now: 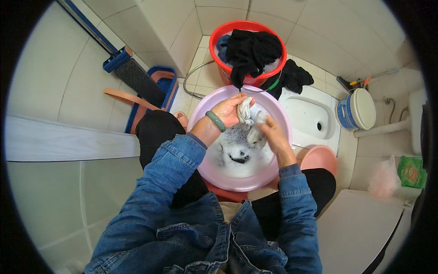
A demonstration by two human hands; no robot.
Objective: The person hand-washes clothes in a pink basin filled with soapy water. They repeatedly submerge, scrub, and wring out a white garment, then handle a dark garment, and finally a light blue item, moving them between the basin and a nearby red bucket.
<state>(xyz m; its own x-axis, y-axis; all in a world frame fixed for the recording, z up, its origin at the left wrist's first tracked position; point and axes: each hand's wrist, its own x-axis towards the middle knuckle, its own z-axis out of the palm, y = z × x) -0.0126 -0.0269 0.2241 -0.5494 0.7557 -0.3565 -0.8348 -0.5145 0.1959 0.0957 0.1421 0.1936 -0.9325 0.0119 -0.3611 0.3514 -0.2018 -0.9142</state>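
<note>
A pale purple plastic basin (284, 137) stands before me, full of soapy water and white suds (236, 167). Above its upper part my left hand (229, 111), with a green bangle at the wrist, holds a wet white cloth (244, 111). My right hand (273, 135) grips the part of white fabric (256, 135) hanging to the right, slightly blurred; whether it is the same piece I cannot tell. Something small and dark (239, 159) shows among the suds below the hands.
Beyond the basin a red bucket (214, 37) holds dark clothes, with black cloth (296, 77) beside it. A squat toilet (308, 116), a pink basin (320, 159) and a white-lidded bucket (362, 109) are at right. A flat mop (140, 80) leans at left by a blue-and-pink mop bucket (172, 92).
</note>
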